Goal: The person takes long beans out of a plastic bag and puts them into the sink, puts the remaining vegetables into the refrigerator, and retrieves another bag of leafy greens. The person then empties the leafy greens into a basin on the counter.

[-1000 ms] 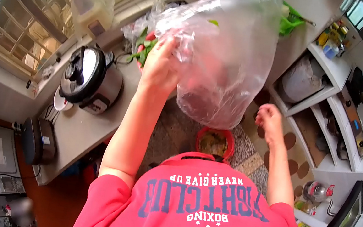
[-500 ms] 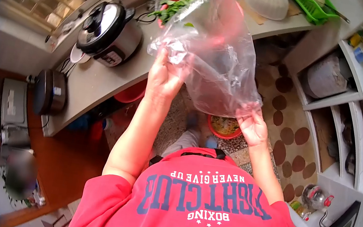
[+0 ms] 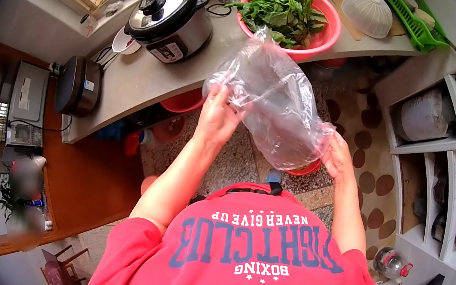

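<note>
A clear plastic bag (image 3: 283, 106) hangs between my two hands, over the floor in front of my chest. My left hand (image 3: 222, 111) is closed on the bag's gathered upper left part. At the bag's right corner, my right hand (image 3: 338, 156) pinches the film. Just beyond the bag, a pink basin (image 3: 332, 31) sits on the counter with green leaves (image 3: 287, 15) in it. Partly behind the bag's lower edge, a red bowl (image 3: 306, 168) shows on the floor.
On the counter (image 3: 134, 83) stand a pressure cooker (image 3: 170, 22), a small white bowl (image 3: 126, 42), a white dome-shaped strainer (image 3: 368, 13) and a green rack (image 3: 414, 20). A dark appliance (image 3: 78, 85) is at its left end. White shelves (image 3: 426, 159) stand at the right.
The bag has come down and away from the basin, uncovering the leaves. My right hand, empty at first, has taken hold of the bag's right side. The view has shifted.
</note>
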{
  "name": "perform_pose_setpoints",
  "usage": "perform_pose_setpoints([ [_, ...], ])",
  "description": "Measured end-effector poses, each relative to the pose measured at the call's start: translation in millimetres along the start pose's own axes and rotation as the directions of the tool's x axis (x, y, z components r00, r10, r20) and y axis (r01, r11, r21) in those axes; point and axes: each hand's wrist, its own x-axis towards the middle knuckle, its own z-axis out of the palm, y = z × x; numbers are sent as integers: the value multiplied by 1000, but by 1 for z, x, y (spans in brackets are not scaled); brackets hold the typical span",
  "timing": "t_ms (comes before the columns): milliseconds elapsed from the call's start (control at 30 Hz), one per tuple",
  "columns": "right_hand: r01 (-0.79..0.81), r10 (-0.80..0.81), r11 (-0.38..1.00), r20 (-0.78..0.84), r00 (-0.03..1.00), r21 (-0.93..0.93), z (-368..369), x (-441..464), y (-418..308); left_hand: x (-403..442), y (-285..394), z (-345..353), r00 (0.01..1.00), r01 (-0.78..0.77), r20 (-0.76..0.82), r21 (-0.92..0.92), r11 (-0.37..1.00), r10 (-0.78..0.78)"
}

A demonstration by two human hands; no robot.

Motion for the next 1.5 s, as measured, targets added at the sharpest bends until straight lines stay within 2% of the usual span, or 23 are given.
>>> perform_pose_setpoints([
  [33, 2, -2, 1000, 2, 1000, -6, 10, -5, -5, -3, 0, -6, 999, 35, -17, -13, 999, -36],
  [100, 22, -15, 989, -52, 999, 147, 33, -21, -16, -12, -3, -18, 998, 60, -29, 7, 998, -59],
  [167, 40, -39, 992, -13, 999, 118, 19, -24, -12, -16, -6, -38, 996, 92, -24, 1, 996, -92],
  [233, -120, 146, 972, 119, 982, -204, 12, -32, -15, -24, -7, -52, 995, 95, -22, -2, 995, -95],
  [300, -167, 185, 963, 70, 980, -212, 22, -41, -12, -32, -6, -62, 987, 139, -77, -11, 990, -140],
  [367, -61, 63, 994, 14, 998, -89, 40, -48, -2, -43, -4, -71, 987, 148, -57, -20, 989, -149],
  [433, -32, 30, 996, -22, 999, -81, 46, -50, 13, -52, -3, -82, 983, 173, -58, -22, 985, -174],
  [500, -58, 32, 982, 147, 989, 178, 46, -52, 28, -62, -1, -91, 980, 189, -53, -33, 981, -191],
  [567, -130, 104, 958, 113, 988, 256, 66, -60, 35, -71, 0, -103, 979, 200, -29, -37, 979, -201],
  [633, -213, 161, 937, 198, 967, 276, 74, -66, 53, -78, 0, -114, 979, 204, -15, -45, 978, -205],
  [800, -418, 358, 725, 220, 908, 547, 78, -71, 138, -94, -10, -143, 973, 225, 91, -173, 959, -212],
  [867, -552, 214, 653, 573, 791, 518, 80, -67, 157, -102, -12, -146, 967, 252, 80, -179, 951, -242],
  [900, -551, 221, 648, 562, 797, 526, 86, -73, 161, -105, -14, -148, 964, 266, 83, -180, 947, -254],
  [967, -234, 178, 894, 175, 968, 382, 129, -91, 145, -111, -21, -155, 956, 294, 75, -182, 938, -285],
  [1033, -202, 107, 891, 246, 963, 406, 135, -95, 142, -118, -24, -154, 938, 346, 33, -148, 926, -345],
  [1100, -33, -66, 905, 217, 974, 424, 132, -99, 142, -125, -28, -152, 935, 353, 74, -134, 926, -346],
  [1167, -22, -82, 877, 194, 978, 480, 124, -104, 142, -132, -31, -144, 934, 351, 110, -122, 928, -339],
  [1233, -225, 15, 623, 276, 961, 750, 116, -103, 141, -138, -33, -134, 933, 356, 92, -104, 929, -347],
  [1267, -174, 52, 720, 197, 979, 672, 111, -102, 142, -139, -37, -132, 937, 346, 88, -107, 932, -338],
  [1300, -183, 58, 721, 206, 977, 669, 107, -101, 142, -141, -42, -131, 933, 355, 90, -86, 931, -348],
  [1367, -114, 151, 841, -28, 988, 529, 116, -101, 133, -144, -51, -126, 931, 359, 89, -58, 931, -354],
  [1400, -241, 149, 871, 237, 960, 428, 115, -113, 123, -146, -58, -123, 922, 382, 94, -55, 922, -376],
  [1500, -285, 122, 859, 370, 921, 425, 92, -109, 119, -153, -75, -115, 900, 431, 88, -39, 902, -427],
])
